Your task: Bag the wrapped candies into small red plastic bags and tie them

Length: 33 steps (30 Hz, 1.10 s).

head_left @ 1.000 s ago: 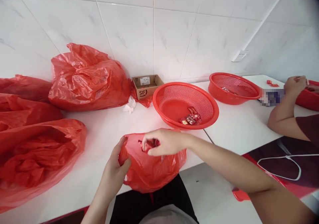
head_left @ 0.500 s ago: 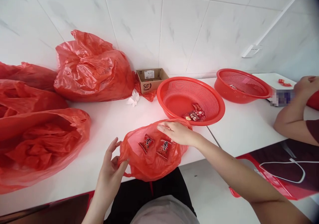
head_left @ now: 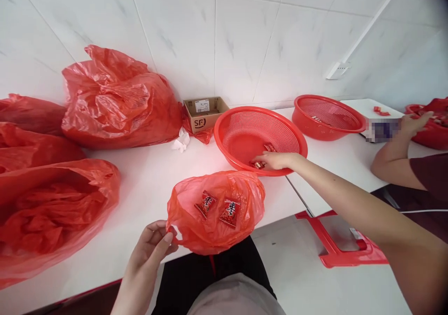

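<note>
My left hand point(head_left: 156, 242) pinches the handle edge of a thin red plastic bag point(head_left: 191, 238), which lies open at the table's front edge. Two small red snack packets with dark lettering rest inside it, one on the left point(head_left: 206, 204) and one on the right point(head_left: 230, 212). My right hand point(head_left: 276, 160) reaches over the near rim of a red perforated plastic basket point(head_left: 229, 123). Its fingers close down over small wrapped snack packets point(head_left: 258, 164) on the basket floor, partly hiding them. Another red packet point(head_left: 269, 147) shows just behind the fingers.
Large red plastic bags point(head_left: 121, 105) stand along the left, one gaping open point(head_left: 101, 175). A cardboard box point(head_left: 206, 114) and crumpled white tissue point(head_left: 181, 140) sit behind. To the right are a second red basket point(head_left: 304, 121), a co-worker's arm point(head_left: 395, 158) and a red stool point(head_left: 332, 254).
My right hand has left the bag and moved up and right into the basket. My left hand still holds the bag's edge. The co-worker's hand has moved toward a red container.
</note>
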Tool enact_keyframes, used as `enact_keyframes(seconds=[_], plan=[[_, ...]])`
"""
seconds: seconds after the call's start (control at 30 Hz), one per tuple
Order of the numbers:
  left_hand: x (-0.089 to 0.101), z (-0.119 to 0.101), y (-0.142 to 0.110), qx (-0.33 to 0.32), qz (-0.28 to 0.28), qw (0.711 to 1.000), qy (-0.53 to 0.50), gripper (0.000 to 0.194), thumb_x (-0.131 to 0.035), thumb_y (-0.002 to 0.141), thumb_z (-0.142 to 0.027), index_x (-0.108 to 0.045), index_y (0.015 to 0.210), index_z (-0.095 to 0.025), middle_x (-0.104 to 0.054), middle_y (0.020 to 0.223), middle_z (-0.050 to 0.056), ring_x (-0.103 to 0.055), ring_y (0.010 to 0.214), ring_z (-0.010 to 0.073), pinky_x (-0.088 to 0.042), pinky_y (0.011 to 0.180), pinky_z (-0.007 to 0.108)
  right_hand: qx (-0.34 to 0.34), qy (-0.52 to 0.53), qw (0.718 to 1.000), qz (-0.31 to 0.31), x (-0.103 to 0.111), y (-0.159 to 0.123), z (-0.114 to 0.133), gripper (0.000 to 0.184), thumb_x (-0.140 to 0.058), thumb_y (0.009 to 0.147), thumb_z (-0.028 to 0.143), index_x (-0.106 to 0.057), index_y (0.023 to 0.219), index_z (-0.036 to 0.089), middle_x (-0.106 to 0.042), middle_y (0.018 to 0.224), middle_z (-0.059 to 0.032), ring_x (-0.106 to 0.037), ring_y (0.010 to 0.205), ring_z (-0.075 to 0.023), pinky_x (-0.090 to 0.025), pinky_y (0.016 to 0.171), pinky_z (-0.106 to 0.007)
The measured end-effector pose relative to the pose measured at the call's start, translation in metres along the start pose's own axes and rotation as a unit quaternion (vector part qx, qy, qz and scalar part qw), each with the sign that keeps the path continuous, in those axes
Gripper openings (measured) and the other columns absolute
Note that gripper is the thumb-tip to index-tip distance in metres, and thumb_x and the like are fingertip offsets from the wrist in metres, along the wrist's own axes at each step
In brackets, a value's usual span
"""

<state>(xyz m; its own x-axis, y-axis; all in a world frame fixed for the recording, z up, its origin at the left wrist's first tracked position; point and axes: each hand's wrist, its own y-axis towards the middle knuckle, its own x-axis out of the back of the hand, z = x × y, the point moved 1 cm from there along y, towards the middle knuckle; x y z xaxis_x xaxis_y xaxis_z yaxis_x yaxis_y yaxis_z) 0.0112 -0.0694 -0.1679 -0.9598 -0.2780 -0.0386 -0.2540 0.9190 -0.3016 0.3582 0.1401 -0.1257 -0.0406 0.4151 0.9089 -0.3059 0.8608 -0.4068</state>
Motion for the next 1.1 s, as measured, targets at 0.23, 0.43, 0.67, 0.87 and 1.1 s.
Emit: enact_keyframes(seconds=[0.23,0.43,0.67,0.87,1.1], plan=[[-0.005,-0.006,-0.004,0.037,0.05,0.992,-0.107,0.028,-0.075,0.074,-0.041,-0.062,0.091,-0.023,-0.06,0.081,0.0,-0.055,0.077,0.0152,-0.053,0.071,0.025,-0.029,0.064,0.997,0.006,-0.009,0.021,0.006,0.029,-0.072,0.072,0.026,-0.065,0.1,0.022,-0.067,0.093,-0.01,-0.063,0.095,-0.029,-0.046,0.081,-0.037],[0.002,-0.004,0.003,0.049,0.07,0.988,-0.127,0.026,-0.073,0.077,-0.04,-0.062,0.095,-0.025,-0.062,0.08,0.001,-0.057,0.08,0.016,-0.056,0.076,0.029,0.012,0.24,0.968,-0.069,0.022,0.005,-0.001,0.025,-0.047,0.093,0.027,-0.05,0.117,0.022,-0.064,0.115,-0.0093,-0.067,0.083,-0.0161,-0.052,0.065,-0.026],[0.004,-0.004,0.013,0.084,0.06,0.975,-0.197,0.033,-0.082,0.068,-0.034,-0.065,0.094,-0.022,-0.064,0.086,0.002,-0.061,0.084,0.0157,-0.058,0.077,0.027,0.246,0.469,0.846,0.056,0.033,-0.044,0.084,0.033,-0.054,0.094,0.038,-0.056,0.121,0.019,-0.065,0.116,-0.0098,-0.067,0.084,-0.0134,-0.055,0.062,-0.022],[-0.001,-0.016,0.004,0.06,0.047,0.973,-0.217,0.035,-0.084,0.065,-0.033,-0.065,0.094,-0.023,-0.063,0.084,-0.001,-0.058,0.067,0.0104,-0.055,0.066,0.022,0.074,0.264,0.951,-0.141,0.036,-0.011,0.059,0.036,-0.043,0.098,0.036,-0.049,0.131,0.024,-0.062,0.125,-0.0094,-0.066,0.094,-0.0163,-0.053,0.069,-0.025],[-0.004,-0.019,-0.006,0.014,0.04,0.982,-0.182,0.036,-0.083,0.066,-0.035,-0.064,0.095,-0.025,-0.062,0.086,-0.002,-0.05,0.058,0.0063,-0.046,0.058,0.016,-0.081,0.039,0.995,0.049,0.003,0.022,0.002,0.044,-0.078,0.061,0.019,-0.066,0.102,0.017,-0.068,0.098,-0.0123,-0.065,0.089,-0.0287,-0.047,0.07,-0.034]])
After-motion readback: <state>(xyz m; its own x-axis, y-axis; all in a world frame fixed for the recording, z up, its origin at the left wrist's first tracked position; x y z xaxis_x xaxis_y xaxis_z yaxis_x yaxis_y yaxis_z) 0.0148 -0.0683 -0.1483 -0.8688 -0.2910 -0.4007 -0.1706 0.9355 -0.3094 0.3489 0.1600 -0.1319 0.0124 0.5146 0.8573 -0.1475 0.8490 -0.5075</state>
